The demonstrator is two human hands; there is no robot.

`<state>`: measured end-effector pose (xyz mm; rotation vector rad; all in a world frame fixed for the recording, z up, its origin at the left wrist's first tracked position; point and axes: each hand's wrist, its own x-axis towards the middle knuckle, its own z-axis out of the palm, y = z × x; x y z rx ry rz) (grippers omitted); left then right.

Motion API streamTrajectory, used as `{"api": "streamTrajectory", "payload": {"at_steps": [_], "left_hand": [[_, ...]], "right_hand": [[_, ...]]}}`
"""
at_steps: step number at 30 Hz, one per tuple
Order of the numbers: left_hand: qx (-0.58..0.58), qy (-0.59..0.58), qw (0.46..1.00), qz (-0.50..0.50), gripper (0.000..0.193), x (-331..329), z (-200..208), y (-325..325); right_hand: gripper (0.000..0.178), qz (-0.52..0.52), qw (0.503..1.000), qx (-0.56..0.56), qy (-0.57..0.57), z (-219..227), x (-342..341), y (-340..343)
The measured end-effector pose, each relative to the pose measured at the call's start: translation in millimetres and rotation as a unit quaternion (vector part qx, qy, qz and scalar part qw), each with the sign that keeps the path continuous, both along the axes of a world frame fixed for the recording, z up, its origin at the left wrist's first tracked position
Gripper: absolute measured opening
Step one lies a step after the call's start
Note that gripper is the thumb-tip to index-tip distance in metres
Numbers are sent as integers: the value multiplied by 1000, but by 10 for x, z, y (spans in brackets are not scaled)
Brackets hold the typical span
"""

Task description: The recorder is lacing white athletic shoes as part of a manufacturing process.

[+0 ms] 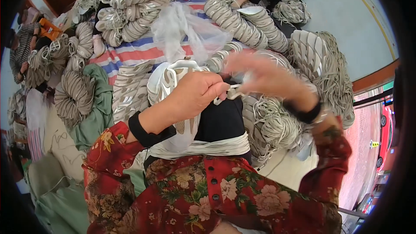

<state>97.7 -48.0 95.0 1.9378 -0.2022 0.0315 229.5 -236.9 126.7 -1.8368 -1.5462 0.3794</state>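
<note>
My left hand (197, 93) is closed, with thumb and forefinger pinching a whitish shoelace (233, 87) above my dark-trousered lap. Close beside it my right hand (264, 76) is smeared by motion, so its fingers cannot be made out. Under my left wrist and forearm lies a beige and white shoe upper (168, 80), its lower part in thin clear plastic (180, 141). A bundle of pale laces (212, 144) stretches across my waist.
Stacked rolls of shoe uppers (130, 89) stand to my left and at the far side. At right hang long bunches of laces (336, 78), with a tangled lace bundle (277, 119) nearer. Clear plastic (177, 28) covers part of the striped sheet (130, 54). Other people sit nearby.
</note>
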Motion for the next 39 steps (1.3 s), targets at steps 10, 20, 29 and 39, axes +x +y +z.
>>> {"api": "streamTrajectory", "payload": {"at_steps": [10,20,29,39], "left_hand": [[366,-108,921,84,18,-678,-393,415],[218,60,973,50,11,-541,-418,630],[214,35,973,81,13,-618,-433,559],[254,37,962,98,17,-626,-473,468]], "right_hand": [[17,-149,859,-128,473,-803,-728,259],[27,-148,589,-90,789,-1028,-470,241],[17,-148,849,-105,496,-823,-800,356],[16,-134,738,-93,655,-997,-616,380]]}}
